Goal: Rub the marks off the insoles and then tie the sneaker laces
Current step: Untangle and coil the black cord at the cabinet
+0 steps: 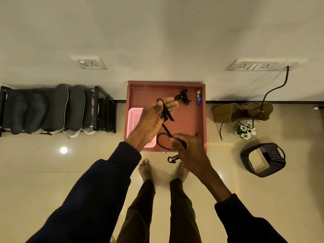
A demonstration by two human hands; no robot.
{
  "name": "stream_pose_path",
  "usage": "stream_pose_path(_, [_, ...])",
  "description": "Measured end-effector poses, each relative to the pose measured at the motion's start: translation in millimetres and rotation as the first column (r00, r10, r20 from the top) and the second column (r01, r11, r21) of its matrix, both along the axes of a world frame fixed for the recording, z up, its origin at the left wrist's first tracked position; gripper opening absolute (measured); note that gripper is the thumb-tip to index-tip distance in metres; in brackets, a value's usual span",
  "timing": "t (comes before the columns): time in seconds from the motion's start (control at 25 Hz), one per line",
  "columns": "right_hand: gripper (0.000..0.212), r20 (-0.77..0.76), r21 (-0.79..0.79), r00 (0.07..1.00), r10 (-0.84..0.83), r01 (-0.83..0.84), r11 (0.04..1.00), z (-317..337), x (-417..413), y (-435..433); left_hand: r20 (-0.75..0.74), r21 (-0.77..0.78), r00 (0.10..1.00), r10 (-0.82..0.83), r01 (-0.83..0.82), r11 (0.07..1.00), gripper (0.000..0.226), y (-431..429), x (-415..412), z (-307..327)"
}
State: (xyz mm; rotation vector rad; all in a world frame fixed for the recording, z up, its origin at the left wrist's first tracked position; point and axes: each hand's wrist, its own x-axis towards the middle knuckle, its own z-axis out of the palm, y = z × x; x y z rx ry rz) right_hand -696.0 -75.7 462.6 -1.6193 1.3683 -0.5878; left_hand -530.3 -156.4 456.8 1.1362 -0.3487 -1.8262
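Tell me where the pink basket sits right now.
In the head view the pink basket lies at the left side of the red tray, partly hidden behind the left hand, which holds the black lace.

Cream wall (157, 32) up top, one socket plate (91, 63) left, a longer plate (259, 64) right with a black cable (273, 88) trailing down. Glossy beige floor tiles (43, 172) catch a bright spot of glare (63, 150), a black shoe rack (107, 111) stands left, and a brown paper bag (226, 113) and dark basket (275, 151) sit right.

Insoles (60, 107) on rack (105, 102), L of tray (189, 120); bag (226, 113) R.
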Motion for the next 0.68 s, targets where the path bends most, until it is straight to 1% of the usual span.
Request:
stream_pose_path(0.04, [0.018, -0.093, -0.119, 0.995, -0.016, 0.005, 0.993, 6, -2, -6, 0.094, 0.023, 0.994, -0.058, 0.056, 0.998, 0.036, 2, -1, 0])
stream_pose_path(0.08, [0.011, -0.189, -0.254, 0.981, -0.037, -0.013, 0.967, 12, -3, -14, 0.157, 0.077, 0.98, -0.122, 0.111, 0.991, 0.035, 5, -3, 4])
stream_pose_path(0.12, [0.007, -0.283, -0.381, 0.958, -0.047, -0.068, 0.922, 15, -2, -25, 0.172, 0.142, 0.968, -0.181, 0.157, 0.977, 0.036, 9, -6, 9])
stream_pose_path(0.16, [0.01, -0.361, -0.48, 0.931, -0.046, -0.144, 0.866, 17, -1, -37, 0.18, 0.196, 0.954, -0.24, 0.204, 0.959, 0.038, 12, -7, 15])
stream_pose_path(0.2, [0.012, -0.412, -0.526, 0.911, -0.035, -0.206, 0.825, 14, -2, -52, 0.17, 0.234, 0.939, -0.3, 0.258, 0.938, 0.04, 14, -8, 20])
stream_pose_path(0.24, [0.011, -0.429, -0.542, 0.902, -0.037, -0.225, 0.81, 11, -2, -64, 0.154, 0.255, 0.922, -0.355, 0.31, 0.916, 0.043, 15, -7, 23])
stream_pose_path(0.28, [0.009, -0.401, -0.534, 0.915, -0.045, -0.193, 0.823, 7, -3, -74, 0.107, 0.267, 0.917, -0.385, 0.347, 0.899, 0.045, 15, -6, 26])
stream_pose_path(0.32, [0.011, -0.327, -0.497, 0.944, -0.053, -0.124, 0.859, 5, -4, -81, 0.019, 0.273, 0.926, -0.378, 0.359, 0.893, 0.044, 14, -4, 27])
stream_pose_path(0.36, [0.016, -0.193, -0.405, 0.98, -0.042, -0.041, 0.913, 0, -6, -82, -0.11, 0.27, 0.937, -0.33, 0.348, 0.898, 0.041, 13, -1, 27])
stream_pose_path(0.4, [0.021, -0.04, -0.263, 0.998, -0.051, 0.039, 0.964, -4, -5, -79, -0.237, 0.26, 0.936, -0.259, 0.318, 0.912, 0.038, 13, 2, 27])
stream_pose_path(0.44, [0.023, 0.097, -0.114, 0.993, -0.067, 0.078, 0.99, -10, -4, -73, -0.348, 0.25, 0.92, -0.178, 0.274, 0.929, 0.036, 12, 4, 26])
stream_pose_path(0.48, [0.024, 0.194, -0.002, 0.978, -0.079, 0.081, 0.997, -17, -3, -64, -0.409, 0.244, 0.907, -0.105, 0.22, 0.945, 0.034, 11, 6, 23])
stream_pose_path(0.52, [0.024, 0.235, 0.069, 0.968, -0.09, 0.076, 0.995, -22, -1, -54, -0.442, 0.229, 0.896, -0.044, 0.16, 0.96, 0.031, 10, 6, 21])
stream_pose_path(0.56, [0.024, 0.241, 0.125, 0.965, -0.1, 0.071, 0.99, -26, 2, -44, -0.442, 0.209, 0.897, 0.009, 0.094, 0.973, 0.029, 7, 4, 18])
stream_pose_path(0.64, [0.021, 0.211, 0.197, 0.974, -0.084, 0.042, 0.979, -25, 6, -27, -0.406, 0.134, 0.909, 0.088, -0.036, 0.99, 0.028, -1, 3, 15])
stream_pose_path(0.68, [0.021, 0.164, 0.193, 0.985, -0.052, 0.019, 0.981, -24, 5, -21, -0.374, 0.089, 0.922, 0.097, -0.069, 0.994, 0.033, -6, 4, 11])
